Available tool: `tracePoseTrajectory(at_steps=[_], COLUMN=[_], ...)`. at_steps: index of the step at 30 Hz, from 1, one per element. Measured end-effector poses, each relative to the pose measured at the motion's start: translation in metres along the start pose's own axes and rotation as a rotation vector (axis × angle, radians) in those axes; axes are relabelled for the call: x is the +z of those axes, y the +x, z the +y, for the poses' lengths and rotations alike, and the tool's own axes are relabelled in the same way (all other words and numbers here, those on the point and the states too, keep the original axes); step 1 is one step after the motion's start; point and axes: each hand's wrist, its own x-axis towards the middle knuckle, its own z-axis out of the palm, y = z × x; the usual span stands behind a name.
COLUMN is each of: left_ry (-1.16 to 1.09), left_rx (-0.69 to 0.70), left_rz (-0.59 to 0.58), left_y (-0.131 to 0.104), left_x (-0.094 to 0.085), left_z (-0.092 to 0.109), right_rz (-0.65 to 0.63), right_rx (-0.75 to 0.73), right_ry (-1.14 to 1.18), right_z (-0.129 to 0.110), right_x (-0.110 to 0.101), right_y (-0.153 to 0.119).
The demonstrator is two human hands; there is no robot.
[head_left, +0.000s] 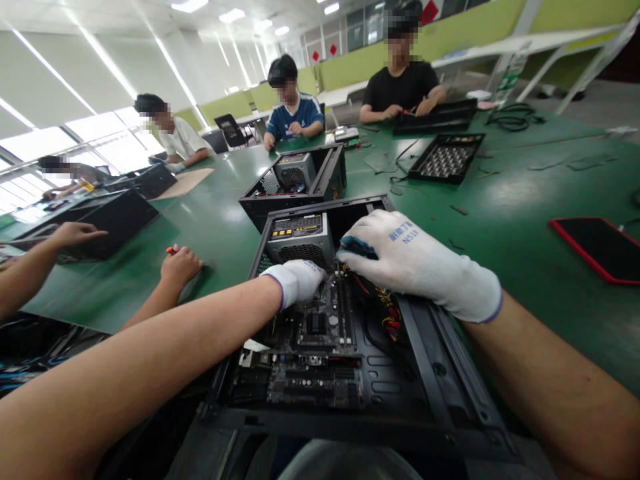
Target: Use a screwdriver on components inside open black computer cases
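Observation:
An open black computer case (435,373) lies in front of me, its motherboard (317,323) facing up. A power supply (300,240) with a yellow-marked label sits in its far left corner. My left hand (299,283), in a white glove, reaches down at the motherboard's far edge, just below the power supply; its fingertips are hidden. My right hand (400,250), in a white glove with blue print, curls over the case beside the power supply. Its thumb and fingers are closed together, and what they hold cannot be made out. Coloured cables (390,313) hang beneath the right hand.
A second open case (300,183) stands just beyond mine on the green table (520,193). A red-edged phone (600,248) and a black tray-like panel (447,158) lie to the right. At left are a co-worker's hands (181,265) and another black case (110,217). Several people sit opposite.

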Motion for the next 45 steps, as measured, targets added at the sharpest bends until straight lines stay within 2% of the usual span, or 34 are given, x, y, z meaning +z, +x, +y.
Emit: tracePoseTrajectory(at_steps=[4, 9, 25, 31, 35, 38, 41, 45], left_ry=[-0.005, 0.014, 0.098, 0.088, 0.063, 0.016, -0.029, -0.08], left_rx=[0.068, 0.082, 0.08, 0.09, 0.08, 0.088, 0.095, 0.128], left_rz=[-0.093, -0.137, -0.222, -0.24, -0.219, -0.175, -0.133, -0.13], left_y=[0.0, 0.0, -0.001, -0.001, -0.005, -0.014, -0.026, -0.04], left_x=[-0.005, -0.013, -0.026, -0.025, -0.031, -0.037, -0.04, -0.042], left_z=[0.002, 0.008, 0.025, 0.022, 0.021, 0.024, 0.026, 0.028], right_rz=[-0.004, 0.001, 0.001, 0.018, 0.069, 0.147, 0.224, 0.114], right_rx=[0.006, 0.007, -0.013, 0.003, 0.029, 0.105, 0.297, 0.693], right_ry=[-0.008, -0.001, -0.019, 0.019, 0.055, 0.109, 0.18, 0.356], right_z=[-0.001, 0.0, 0.0, 0.001, 0.001, 0.002, 0.009, 0.017], right_x=[-0.001, 0.0, 0.0, 0.001, 0.001, -0.002, -0.003, 0.005], right_y=[0.0, -0.001, 0.0, -0.002, -0.001, -0.007, -0.03, -0.077])
